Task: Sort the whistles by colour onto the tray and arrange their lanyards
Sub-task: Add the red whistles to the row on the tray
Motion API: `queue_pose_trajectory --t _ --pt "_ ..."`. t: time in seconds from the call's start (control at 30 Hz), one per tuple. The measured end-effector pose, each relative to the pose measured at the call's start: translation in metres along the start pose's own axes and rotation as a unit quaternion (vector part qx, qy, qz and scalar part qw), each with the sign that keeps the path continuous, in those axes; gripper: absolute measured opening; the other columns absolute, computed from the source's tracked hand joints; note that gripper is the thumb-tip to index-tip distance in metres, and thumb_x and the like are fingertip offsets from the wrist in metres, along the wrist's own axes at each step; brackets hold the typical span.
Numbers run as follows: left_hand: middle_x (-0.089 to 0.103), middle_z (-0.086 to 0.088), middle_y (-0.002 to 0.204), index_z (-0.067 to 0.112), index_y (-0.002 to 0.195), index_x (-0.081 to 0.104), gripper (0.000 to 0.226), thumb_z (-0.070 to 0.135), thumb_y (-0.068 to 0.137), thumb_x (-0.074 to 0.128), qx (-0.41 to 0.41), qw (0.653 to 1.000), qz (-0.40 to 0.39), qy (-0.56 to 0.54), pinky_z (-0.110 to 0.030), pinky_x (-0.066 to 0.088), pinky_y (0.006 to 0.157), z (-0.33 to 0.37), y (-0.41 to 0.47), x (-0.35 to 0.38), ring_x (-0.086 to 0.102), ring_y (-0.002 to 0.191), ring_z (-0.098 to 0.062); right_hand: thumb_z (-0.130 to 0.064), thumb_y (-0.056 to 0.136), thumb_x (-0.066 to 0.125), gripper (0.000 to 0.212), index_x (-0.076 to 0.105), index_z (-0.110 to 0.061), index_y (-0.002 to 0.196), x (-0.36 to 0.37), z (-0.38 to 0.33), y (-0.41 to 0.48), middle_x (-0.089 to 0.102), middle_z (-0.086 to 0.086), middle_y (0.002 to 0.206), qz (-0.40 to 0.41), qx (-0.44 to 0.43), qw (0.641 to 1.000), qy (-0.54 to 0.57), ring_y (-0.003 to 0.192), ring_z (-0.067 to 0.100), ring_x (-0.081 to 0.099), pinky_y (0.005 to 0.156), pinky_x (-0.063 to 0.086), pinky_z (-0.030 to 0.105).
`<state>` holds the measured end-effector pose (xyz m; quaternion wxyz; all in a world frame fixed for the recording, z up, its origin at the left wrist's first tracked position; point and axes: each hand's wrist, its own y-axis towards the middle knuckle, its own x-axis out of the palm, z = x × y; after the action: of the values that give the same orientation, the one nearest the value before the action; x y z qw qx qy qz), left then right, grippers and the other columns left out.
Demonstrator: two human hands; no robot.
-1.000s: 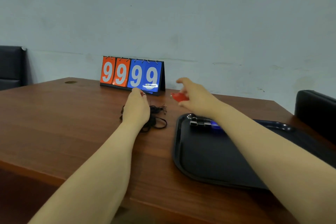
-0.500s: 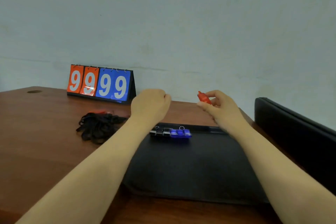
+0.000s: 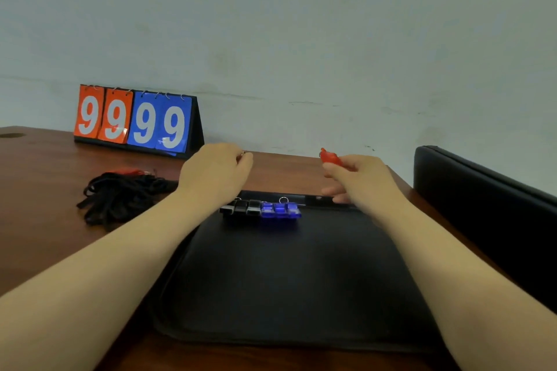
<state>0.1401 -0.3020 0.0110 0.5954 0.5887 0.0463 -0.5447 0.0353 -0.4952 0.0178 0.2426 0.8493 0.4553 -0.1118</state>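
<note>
My right hand [image 3: 358, 181] pinches a red whistle [image 3: 330, 157] above the far right edge of the black tray [image 3: 286, 295]. My left hand [image 3: 215, 173] hovers over the tray's far left corner with its fingers curled, and a small metal ring [image 3: 243, 154] shows at its fingertips. A row of black whistles [image 3: 241, 209] and blue whistles [image 3: 280, 210] lies side by side along the tray's far edge. Left of the tray sits a tangled pile of black lanyards [image 3: 120, 194], with another red whistle [image 3: 129, 172] at its far side.
A flip scoreboard [image 3: 135, 117] reading 99 99 stands at the back of the wooden table [image 3: 45, 220], against the wall. A black chair back [image 3: 482, 199] rises just past the table's right edge.
Both hands have left the lanyard pile and moved right, over the tray's far edge. My right hand carried the red whistle along. In the last half second they barely moved.
</note>
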Motion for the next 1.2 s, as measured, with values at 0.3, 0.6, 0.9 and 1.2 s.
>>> queue_pose_trajectory --t 0.3,0.6,0.9,1.2 --pt "0.06 -0.02 0.076 -0.006 0.073 0.056 0.044 0.024 0.099 0.035 0.03 0.997 -0.057 -0.046 -0.042 0.047 0.07 0.005 0.0 -0.001 0.057 0.075 -0.034 -0.02 0.087 0.068 0.012 0.063 -0.01 0.086 0.011 0.003 -0.002 0.067 0.005 0.083 -0.051 0.09 0.99 -0.099 0.071 0.016 0.065 0.075 0.058 0.032" --pt "0.057 -0.013 0.072 0.005 0.067 0.052 0.045 0.029 0.1 0.034 0.035 0.995 -0.079 -0.052 -0.035 0.041 0.068 0.008 0.0 0.004 0.053 0.072 -0.026 -0.018 0.089 0.066 0.026 0.057 -0.009 0.066 0.02 -0.007 -0.006 0.065 0.009 0.076 -0.109 0.178 0.968 -0.139 0.064 0.017 0.06 0.056 0.048 0.023" --pt "0.052 -0.01 0.067 0.007 0.062 0.046 0.045 0.029 0.1 0.034 0.025 0.994 -0.089 -0.059 -0.033 0.038 0.065 0.009 0.0 0.006 0.049 0.067 -0.022 -0.027 0.095 0.055 0.021 0.063 -0.008 0.091 0.022 -0.009 -0.007 0.068 0.001 0.074 -0.153 0.178 0.956 -0.177 0.053 0.011 0.052 0.046 0.035 0.019" --pt "0.052 -0.007 0.065 0.011 0.059 0.044 0.046 0.031 0.099 0.036 0.017 0.993 -0.099 -0.059 -0.03 0.035 0.06 0.008 0.0 0.006 0.049 0.063 -0.018 -0.026 0.092 0.059 0.021 0.067 -0.007 0.097 0.021 -0.006 -0.006 0.065 -0.001 0.069 -0.144 0.148 0.959 -0.193 0.051 0.01 0.049 0.045 0.034 0.021"
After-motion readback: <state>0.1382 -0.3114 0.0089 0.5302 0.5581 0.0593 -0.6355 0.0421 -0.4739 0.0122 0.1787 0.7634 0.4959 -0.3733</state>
